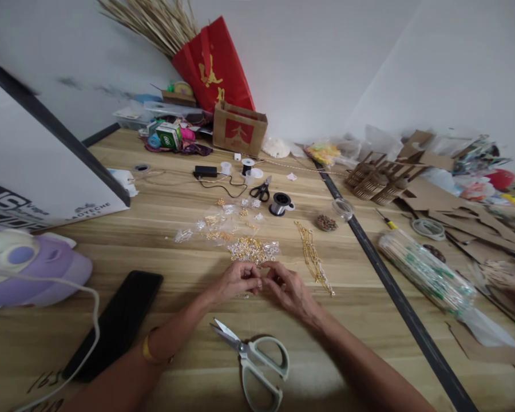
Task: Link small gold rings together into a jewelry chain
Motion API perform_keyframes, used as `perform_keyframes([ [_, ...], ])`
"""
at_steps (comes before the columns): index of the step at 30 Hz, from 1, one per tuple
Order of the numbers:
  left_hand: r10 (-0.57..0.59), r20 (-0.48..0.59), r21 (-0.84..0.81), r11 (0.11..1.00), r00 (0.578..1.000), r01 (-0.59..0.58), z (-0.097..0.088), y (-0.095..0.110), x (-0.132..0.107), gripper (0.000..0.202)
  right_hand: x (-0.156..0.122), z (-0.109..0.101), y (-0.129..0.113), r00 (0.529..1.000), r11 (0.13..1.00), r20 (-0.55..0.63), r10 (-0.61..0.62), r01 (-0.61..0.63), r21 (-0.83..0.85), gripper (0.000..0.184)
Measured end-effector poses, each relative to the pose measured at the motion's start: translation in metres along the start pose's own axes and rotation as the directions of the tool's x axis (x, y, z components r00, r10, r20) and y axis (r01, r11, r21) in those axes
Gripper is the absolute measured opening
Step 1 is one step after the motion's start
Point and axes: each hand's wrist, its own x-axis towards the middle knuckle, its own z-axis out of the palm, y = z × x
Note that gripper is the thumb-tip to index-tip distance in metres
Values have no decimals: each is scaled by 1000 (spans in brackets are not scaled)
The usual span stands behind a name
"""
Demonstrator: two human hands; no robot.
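Note:
My left hand and my right hand meet at the fingertips over the wooden table, thumbs and forefingers pinched. Whatever sits between them is too small to name. Just beyond the fingers lies a pile of gold and silver jewelry findings, partly in clear bags. A small silvery piece rests on the wood under my left hand. To the right of the pile stretch gold and silver chains. Nearer to me, pale-handled scissors lie with their blades slightly apart.
A black phone and a purple-and-white device with a white cable are at left. Farther back are a wire spool, black scissors and a bag of brown beads. Packaged sticks and cardboard cover the right side.

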Motion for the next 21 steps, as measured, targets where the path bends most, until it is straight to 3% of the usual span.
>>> perform_keyframes([
  [12,34,13,148,988,999,-36,3,-6,1,24,1,3,7,1000,1000,15,-12,12,11,14],
  [21,-27,3,-23,999,1000,27,2,1,1,32,1,1,3,999,1000,-42,-9,8,-10,12],
])
